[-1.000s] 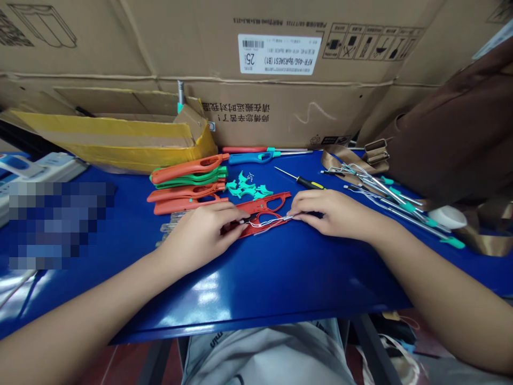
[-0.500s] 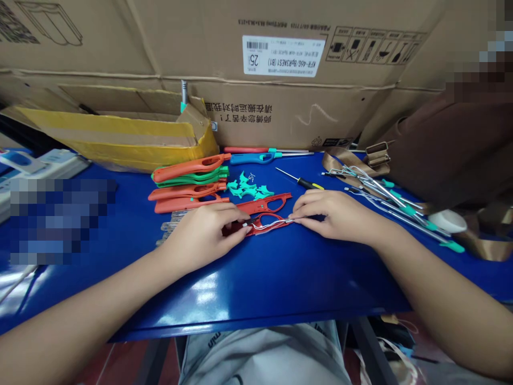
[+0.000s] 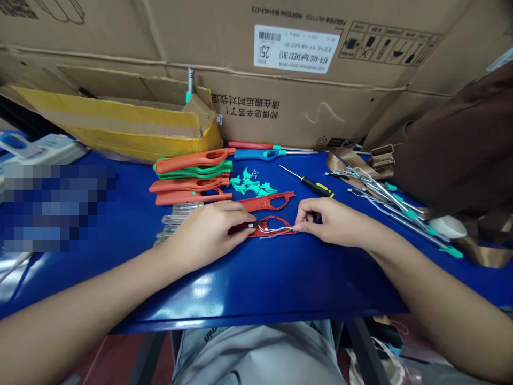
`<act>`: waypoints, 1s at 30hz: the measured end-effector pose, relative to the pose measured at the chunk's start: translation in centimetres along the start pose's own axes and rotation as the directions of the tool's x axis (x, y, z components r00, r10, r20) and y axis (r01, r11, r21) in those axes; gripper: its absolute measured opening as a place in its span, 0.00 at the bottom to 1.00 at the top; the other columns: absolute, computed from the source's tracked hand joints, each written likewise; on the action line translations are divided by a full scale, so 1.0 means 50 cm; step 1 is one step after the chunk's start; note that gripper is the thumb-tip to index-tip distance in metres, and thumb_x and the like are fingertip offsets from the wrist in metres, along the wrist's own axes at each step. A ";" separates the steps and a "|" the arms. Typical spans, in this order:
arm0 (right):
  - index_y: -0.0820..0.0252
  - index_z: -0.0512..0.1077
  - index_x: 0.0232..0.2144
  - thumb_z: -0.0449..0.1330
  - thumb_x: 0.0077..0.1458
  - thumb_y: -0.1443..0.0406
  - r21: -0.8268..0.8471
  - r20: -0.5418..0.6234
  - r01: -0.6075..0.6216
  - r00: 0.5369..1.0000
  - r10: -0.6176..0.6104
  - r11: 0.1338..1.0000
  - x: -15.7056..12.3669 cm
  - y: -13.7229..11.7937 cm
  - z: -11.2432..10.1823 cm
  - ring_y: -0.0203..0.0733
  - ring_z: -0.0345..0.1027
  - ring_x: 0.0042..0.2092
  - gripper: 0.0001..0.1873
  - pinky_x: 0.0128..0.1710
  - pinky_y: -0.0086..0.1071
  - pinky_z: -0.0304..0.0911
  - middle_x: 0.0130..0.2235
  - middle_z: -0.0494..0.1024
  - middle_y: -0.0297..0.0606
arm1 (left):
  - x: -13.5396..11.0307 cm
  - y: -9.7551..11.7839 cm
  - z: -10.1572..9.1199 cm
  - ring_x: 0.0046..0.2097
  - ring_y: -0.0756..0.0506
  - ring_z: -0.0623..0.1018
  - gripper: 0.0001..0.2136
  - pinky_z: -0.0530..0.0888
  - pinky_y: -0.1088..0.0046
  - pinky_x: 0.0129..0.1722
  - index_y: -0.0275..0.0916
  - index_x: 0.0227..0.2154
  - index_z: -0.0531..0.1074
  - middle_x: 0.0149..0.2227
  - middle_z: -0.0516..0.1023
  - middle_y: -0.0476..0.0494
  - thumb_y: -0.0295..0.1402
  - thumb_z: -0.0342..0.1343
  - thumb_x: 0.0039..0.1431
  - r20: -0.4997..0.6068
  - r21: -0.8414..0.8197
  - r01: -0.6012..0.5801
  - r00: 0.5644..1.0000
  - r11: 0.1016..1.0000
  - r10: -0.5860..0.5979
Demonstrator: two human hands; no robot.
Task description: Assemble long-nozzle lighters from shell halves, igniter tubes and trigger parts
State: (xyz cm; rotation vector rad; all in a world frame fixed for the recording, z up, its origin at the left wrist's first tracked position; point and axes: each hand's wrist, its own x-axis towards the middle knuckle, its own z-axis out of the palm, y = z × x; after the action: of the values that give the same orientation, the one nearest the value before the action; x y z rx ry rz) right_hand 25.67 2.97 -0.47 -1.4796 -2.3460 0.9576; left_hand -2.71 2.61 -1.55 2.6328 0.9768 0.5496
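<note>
A red lighter casing half [image 3: 266, 234] with a trigger loop lies on the blue table between my hands. My left hand [image 3: 214, 230] is closed at its left end, thumb and index finger pinching a small black part with a white tip [image 3: 251, 225]. White wires [image 3: 274, 230] run along the casing from there to its right end. My right hand [image 3: 334, 222] pinches the wire ends at that tip, its other fingers curled. The exact contact is hidden by the fingertips. Just behind lies a second red casing half [image 3: 258, 203].
Orange and green casings [image 3: 192, 184] are stacked behind my left hand, beside clear tubes [image 3: 176, 219]. Turquoise triggers [image 3: 250, 184], a screwdriver [image 3: 315, 185] and a blue lighter [image 3: 256, 155] lie behind. Metal rods with wires [image 3: 401, 206] lie right. A yellow-taped box [image 3: 160, 133] stands back left.
My right hand's fingers have curled in more, and its pinch sits at the casing's right tip. My left hand keeps its grip. The whole view has shifted slightly.
</note>
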 end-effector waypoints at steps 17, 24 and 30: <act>0.56 0.72 0.44 0.61 0.63 0.66 -0.190 0.012 0.443 0.893 -0.449 0.876 -0.020 -0.029 0.020 0.40 0.71 0.46 0.07 0.44 0.32 0.64 0.47 0.75 0.37 | -0.003 0.004 0.006 0.40 0.44 0.81 0.08 0.76 0.65 0.42 0.38 0.42 0.80 0.40 0.83 0.45 0.32 0.57 0.67 -0.052 -0.012 -0.037 0.998 0.999 0.037; 0.56 0.72 0.44 0.57 0.67 0.64 -0.303 0.033 0.445 0.889 -0.457 0.843 -0.012 -0.022 0.031 0.39 0.72 0.41 0.05 0.38 0.32 0.63 0.46 0.76 0.36 | -0.006 0.005 0.004 0.40 0.45 0.81 0.07 0.76 0.67 0.41 0.40 0.43 0.79 0.41 0.83 0.47 0.32 0.58 0.66 -0.058 -0.024 -0.010 0.998 1.000 0.008; 0.57 0.72 0.44 0.56 0.68 0.65 -0.297 0.035 0.456 0.883 -0.468 0.839 -0.018 -0.024 0.028 0.39 0.72 0.40 0.06 0.39 0.31 0.62 0.44 0.77 0.36 | -0.008 0.000 0.007 0.41 0.45 0.81 0.08 0.76 0.68 0.41 0.41 0.43 0.79 0.41 0.83 0.46 0.34 0.57 0.67 -0.065 -0.028 -0.004 0.998 1.000 0.002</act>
State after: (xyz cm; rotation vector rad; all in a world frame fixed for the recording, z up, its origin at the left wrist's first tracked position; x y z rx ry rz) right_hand 24.51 1.26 -0.65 -0.9104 -2.7215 0.4597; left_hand -2.84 2.30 -1.96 2.6072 0.9768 0.6480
